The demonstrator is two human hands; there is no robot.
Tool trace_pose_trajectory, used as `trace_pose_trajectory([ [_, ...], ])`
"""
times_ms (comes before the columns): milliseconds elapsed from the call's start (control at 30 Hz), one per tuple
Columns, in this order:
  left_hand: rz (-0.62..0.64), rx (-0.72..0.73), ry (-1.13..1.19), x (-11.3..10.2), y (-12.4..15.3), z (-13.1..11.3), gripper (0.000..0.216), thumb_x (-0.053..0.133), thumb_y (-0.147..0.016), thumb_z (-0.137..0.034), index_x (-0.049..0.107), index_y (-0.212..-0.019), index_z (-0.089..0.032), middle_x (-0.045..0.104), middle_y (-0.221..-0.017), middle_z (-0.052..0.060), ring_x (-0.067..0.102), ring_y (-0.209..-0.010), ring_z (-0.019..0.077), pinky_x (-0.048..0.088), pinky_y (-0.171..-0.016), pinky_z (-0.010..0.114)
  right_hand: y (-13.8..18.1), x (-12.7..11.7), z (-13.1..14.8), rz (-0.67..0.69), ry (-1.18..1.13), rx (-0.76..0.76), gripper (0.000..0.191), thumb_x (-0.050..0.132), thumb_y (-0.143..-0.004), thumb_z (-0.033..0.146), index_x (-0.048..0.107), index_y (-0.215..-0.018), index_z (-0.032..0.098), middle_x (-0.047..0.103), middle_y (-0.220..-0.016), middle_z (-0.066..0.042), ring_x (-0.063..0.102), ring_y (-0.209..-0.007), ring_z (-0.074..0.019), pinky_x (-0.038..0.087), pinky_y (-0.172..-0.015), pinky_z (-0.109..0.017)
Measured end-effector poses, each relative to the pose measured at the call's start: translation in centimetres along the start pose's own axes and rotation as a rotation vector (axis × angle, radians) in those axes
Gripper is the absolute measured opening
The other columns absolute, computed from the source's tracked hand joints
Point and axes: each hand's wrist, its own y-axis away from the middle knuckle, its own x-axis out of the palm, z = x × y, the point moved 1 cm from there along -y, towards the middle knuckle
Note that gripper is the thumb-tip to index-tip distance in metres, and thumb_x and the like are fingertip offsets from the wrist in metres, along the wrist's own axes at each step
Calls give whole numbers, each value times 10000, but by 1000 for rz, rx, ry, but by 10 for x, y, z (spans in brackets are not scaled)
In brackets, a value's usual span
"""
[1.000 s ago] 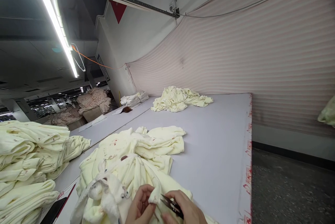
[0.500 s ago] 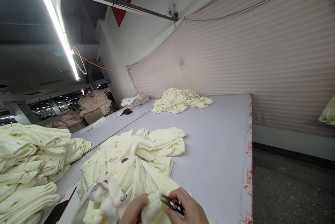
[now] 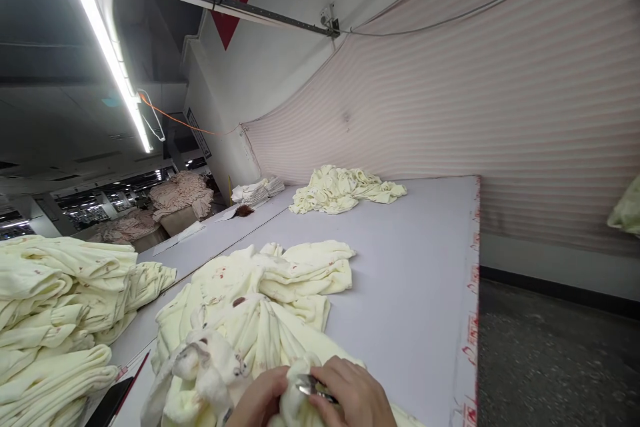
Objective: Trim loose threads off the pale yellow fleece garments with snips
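Observation:
A cream fleece garment (image 3: pixel 250 320) with small red prints lies bunched on the white table (image 3: pixel 410 280) in front of me. My left hand (image 3: pixel 257 404) pinches a fold of its fabric at the bottom edge of the view. My right hand (image 3: pixel 355 397) is closed around small thread snips (image 3: pixel 310 387), whose metal blades touch the pinched fold. Both hands are partly cut off by the frame's bottom.
A tall stack of the same cream garments (image 3: pixel 55 320) stands at the left. Another cream pile (image 3: pixel 345 188) lies at the table's far end by the pink striped curtain (image 3: pixel 500 94). The table's right edge (image 3: pixel 470 320) drops to a dark floor. A dark flat object (image 3: pixel 107 400) lies at lower left.
My right hand has turned the snips in toward the fold, so their dark handles are now hidden. My left hand has bunched the fabric tighter and shifted slightly lower.

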Motion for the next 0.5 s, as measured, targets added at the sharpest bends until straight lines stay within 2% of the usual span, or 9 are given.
trace_pose_trajectory([
  [100,15,-27,-65,-1,-8,-5,307,732,-656,-454,718,-775,-172,671,-790,61,581,-835,263,429,-815,380,4,2,-9,-90,-88,83,227,463,-912,312,682,-949,266,696,-865,-20,657,-791,-193,455,-687,-271],
  [167,-102,82,-147,-6,-9,-12,264,766,-650,-416,715,-768,-186,654,-922,61,544,-996,272,383,-907,350,8,1,-21,-160,-196,183,248,453,-911,377,672,-928,263,687,-858,-17,655,-776,-185,461,-677,-262],
  [233,-269,166,-101,-10,-8,-18,322,697,-722,-469,702,-926,-220,626,-1088,59,496,-1119,279,362,-953,344,15,-2,-36,-226,-289,291,261,472,-890,443,653,-917,257,685,-870,-19,650,-789,-194,465,-695,-269],
  [300,-350,167,-89,-6,-7,-16,386,581,-793,-517,649,-1051,-238,641,-1097,66,552,-1035,284,414,-876,370,21,-3,-50,-266,-379,401,278,480,-879,483,629,-890,249,684,-851,-17,644,-800,-206,466,-719,-282],
  [367,-302,164,-360,9,-11,-7,366,610,-766,-477,646,-1043,-240,682,-926,65,589,-862,285,418,-809,395,25,-2,-58,-259,-482,463,286,481,-878,501,601,-873,242,678,-820,-9,638,-794,-207,470,-731,-285],
  [433,-234,226,-744,30,-19,5,281,749,-626,-339,695,-888,-252,674,-751,46,584,-779,288,365,-856,426,26,2,-60,-236,-578,467,298,477,-879,515,580,-870,236,663,-778,-1,631,-762,-200,474,-721,-283],
  [500,-178,253,-919,45,-26,14,164,760,-584,-254,708,-739,-260,639,-655,42,572,-723,284,337,-861,443,27,5,-61,-249,-631,455,316,476,-872,530,573,-866,229,647,-753,2,619,-733,-194,472,-705,-284],
])
